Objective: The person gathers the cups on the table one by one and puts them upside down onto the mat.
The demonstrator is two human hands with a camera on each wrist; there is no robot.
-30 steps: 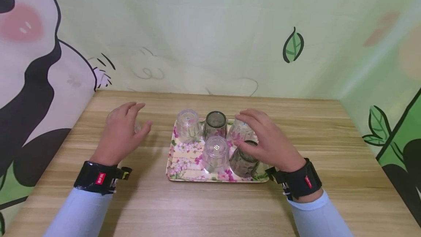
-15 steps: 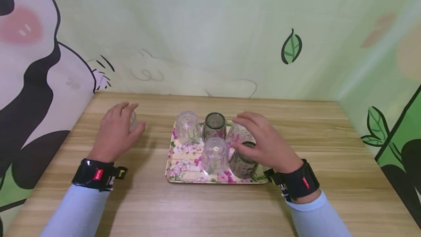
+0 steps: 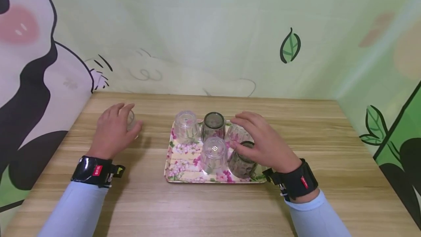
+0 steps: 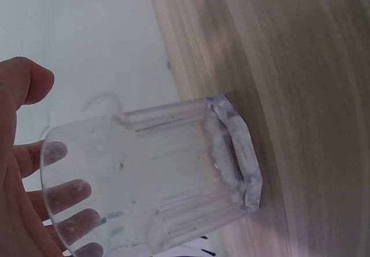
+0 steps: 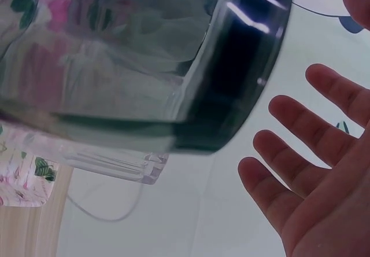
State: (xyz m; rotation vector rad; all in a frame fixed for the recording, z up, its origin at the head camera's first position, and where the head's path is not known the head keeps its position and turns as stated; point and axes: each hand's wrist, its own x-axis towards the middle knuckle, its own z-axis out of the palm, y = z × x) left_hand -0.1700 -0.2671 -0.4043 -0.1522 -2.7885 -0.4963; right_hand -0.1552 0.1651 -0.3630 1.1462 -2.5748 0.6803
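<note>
At the table's left, my left hand (image 3: 113, 129) is beside an upright clear glass (image 3: 131, 119). In the left wrist view, several fingertips show through the wall of this glass (image 4: 167, 176) near its rim, and the thumb (image 4: 39, 83) stands apart from it. My right hand (image 3: 266, 143) is over the right side of a floral tray (image 3: 168, 169), fingers spread and nothing held. Just below it a smoked grey glass (image 3: 242, 167) stands upside down. The right wrist view shows this dark glass's thick base (image 5: 237, 66) apart from the fingers (image 5: 295, 118).
Upside down on the tray too are a clear glass (image 3: 186, 129) at back left, a smoked glass (image 3: 213, 127) at back middle, a clear glass (image 3: 238, 134) partly behind my right hand, and another clear glass (image 3: 213, 156) in front. A printed wall (image 3: 210, 46) bounds the wooden table (image 3: 204, 207).
My left hand has shifted a little to the left and its fingers have eased away, so more of the clear glass shows. My right hand has barely moved.
</note>
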